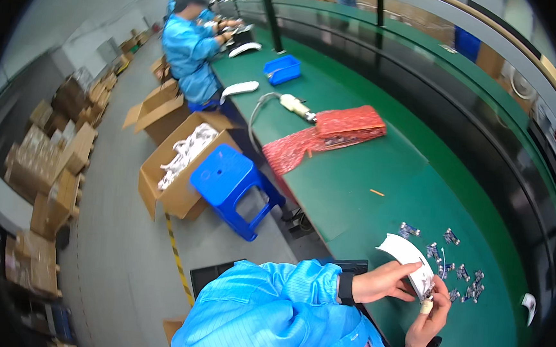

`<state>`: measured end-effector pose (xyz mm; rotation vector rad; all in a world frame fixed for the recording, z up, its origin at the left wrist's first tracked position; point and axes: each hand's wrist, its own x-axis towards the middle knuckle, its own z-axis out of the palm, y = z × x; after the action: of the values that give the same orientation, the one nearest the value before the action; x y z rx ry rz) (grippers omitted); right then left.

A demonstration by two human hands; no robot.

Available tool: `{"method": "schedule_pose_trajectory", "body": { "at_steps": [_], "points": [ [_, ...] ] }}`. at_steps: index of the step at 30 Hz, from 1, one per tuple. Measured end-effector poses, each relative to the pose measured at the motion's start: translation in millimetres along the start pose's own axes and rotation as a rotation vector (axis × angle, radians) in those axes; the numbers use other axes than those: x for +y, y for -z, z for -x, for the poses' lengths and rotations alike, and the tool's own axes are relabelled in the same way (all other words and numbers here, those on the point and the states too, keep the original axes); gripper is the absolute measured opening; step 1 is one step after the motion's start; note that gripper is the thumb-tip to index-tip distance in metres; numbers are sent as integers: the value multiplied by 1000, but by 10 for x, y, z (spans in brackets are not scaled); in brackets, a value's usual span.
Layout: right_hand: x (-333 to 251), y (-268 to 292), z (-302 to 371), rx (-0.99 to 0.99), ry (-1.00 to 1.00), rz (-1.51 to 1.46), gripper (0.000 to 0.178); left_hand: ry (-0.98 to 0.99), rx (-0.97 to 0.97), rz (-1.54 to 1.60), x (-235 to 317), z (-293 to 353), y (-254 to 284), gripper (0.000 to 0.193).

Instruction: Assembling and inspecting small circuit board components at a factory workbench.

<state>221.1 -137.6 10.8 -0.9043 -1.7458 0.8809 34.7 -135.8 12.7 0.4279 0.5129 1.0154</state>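
A curved white plastic shell (405,252) is held over the green bench top between my two hands. My left hand (380,282) grips its near side, thumb laid on the face and fingers beneath. At the shell's lower end, my right hand (427,320) closes its fingers around the edge. A cream finger cover (426,306) shows on one right finger. Something small and metallic sits near the right fingertips, too small to name. Just beyond the hands lie several small dark circuit boards (446,269) with shiny ends.
Red bubble wrap (349,124) lies across the bench (328,196) beside a corded cream power screwdriver (295,106). Farther off are a blue bin (282,69) and a co-worker in blue (189,54). A blue stool (223,170) and a carton of white parts (152,177) stand left.
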Motion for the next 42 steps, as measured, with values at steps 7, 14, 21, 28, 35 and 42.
{"method": "schedule_pose_trajectory", "body": {
  "at_steps": [7, 14, 21, 28, 35, 42],
  "points": [
    [-166, -90, 33, 91, -251, -41, 14, -114, 26, -244, -141, 122, 94, 44],
    [-218, 57, -85, 155, -126, 180, 16, 122, -98, -40, 24, -23, 159, 50],
    [-283, 70, 38, 153, 73, 468, 22, 230, -210, -38, -21, -74, 120, 54],
    [-203, -36, 25, 166, 201, 600, 36, 163, -227, -35, -80, -61, 198, 63],
    [-182, -122, -15, 140, 257, 639, 39, 196, -304, 45, -107, -105, 239, 70],
    [-180, -121, -22, 106, 254, 629, 38, 231, -281, -3, -82, -113, 225, 67]
  ]
}}
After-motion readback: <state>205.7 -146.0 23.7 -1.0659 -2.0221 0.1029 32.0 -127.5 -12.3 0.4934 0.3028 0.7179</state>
